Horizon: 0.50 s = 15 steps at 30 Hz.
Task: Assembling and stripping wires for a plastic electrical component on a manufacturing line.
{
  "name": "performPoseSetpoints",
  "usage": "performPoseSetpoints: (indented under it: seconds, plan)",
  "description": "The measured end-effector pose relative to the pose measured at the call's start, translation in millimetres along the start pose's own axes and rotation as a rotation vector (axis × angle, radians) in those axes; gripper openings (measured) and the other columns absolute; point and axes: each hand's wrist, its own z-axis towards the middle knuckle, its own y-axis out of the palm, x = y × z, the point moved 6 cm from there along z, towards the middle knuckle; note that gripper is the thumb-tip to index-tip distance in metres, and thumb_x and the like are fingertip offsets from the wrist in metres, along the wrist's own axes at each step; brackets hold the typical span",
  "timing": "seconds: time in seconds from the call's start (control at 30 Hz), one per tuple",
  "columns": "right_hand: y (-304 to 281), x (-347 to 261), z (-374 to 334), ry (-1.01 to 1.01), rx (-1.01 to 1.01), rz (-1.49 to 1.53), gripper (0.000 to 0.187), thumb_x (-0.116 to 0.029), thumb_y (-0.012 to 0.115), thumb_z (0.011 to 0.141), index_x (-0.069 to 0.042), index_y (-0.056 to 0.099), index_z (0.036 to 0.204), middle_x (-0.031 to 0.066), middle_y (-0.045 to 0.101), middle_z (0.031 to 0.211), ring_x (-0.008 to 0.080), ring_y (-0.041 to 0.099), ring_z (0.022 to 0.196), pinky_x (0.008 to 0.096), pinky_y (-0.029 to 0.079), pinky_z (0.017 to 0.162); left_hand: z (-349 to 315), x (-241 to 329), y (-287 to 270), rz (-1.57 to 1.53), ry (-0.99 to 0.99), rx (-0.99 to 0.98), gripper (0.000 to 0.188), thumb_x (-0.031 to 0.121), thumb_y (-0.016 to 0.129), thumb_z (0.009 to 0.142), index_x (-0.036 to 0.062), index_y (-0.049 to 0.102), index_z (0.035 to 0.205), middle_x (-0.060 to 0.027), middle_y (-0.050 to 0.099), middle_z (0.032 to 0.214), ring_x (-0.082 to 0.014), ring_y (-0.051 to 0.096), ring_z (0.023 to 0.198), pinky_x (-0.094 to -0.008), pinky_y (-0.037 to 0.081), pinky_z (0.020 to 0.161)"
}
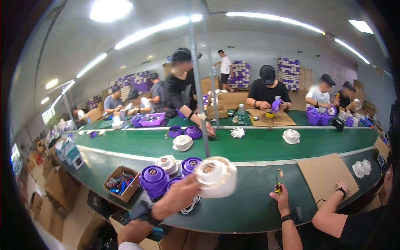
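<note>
My left hand (179, 195) grips a white round plastic housing (216, 178) by its left edge, holding it up over the near table edge. The housing has a stepped, raised middle with a coppery part inside. Over the table to the right, my right hand (281, 197) is closed around a slim tool with a yellow-and-black handle (278, 188), its tip pointing up; its exact kind is too small to tell. Beside my left hand stand purple housings (153, 180) and another white housing (166, 164). A white cord (191, 206) lies below the held housing.
A cardboard box of small parts (121, 183) sits at left. A metal post (199, 83) rises behind the held housing. The green conveyor (250, 146) carries more housings. At right, a co-worker's hand (342, 187) rests on a cardboard sheet (323, 175). Other people work across the belt.
</note>
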Motion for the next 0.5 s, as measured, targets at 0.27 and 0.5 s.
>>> performPoseSetpoints:
  seconds: [0.27,0.5]
  plan:
    - [7,-57,-18,0.096,0.032,-0.213,0.055,-0.039,0.082,0.077,-0.003,0.063,0.114,0.0078,0.066,0.102,0.0216,0.061,0.095,0.0356,0.048,0.087,-15,-33,181,-0.569,-0.49,-0.296,0.019,0.008,0.051,0.092,0.0035,0.058,0.109,-0.008,0.061,0.097,-0.0179,0.06,0.09,-0.0318,0.052,0.073]
    - [6,-68,-34,0.166,0.075,-0.131,0.046,-0.048,0.072,0.087,-0.008,0.064,0.108,0.0054,0.066,0.091,0.016,0.06,0.086,0.0334,0.05,0.079,-31,-98,218,0.399,0.364,-0.424,0.076,-0.008,0.056,0.085,0.0057,0.026,0.154,-0.0181,0.055,0.137,-0.0324,0.052,0.129,-0.0425,0.041,0.109]
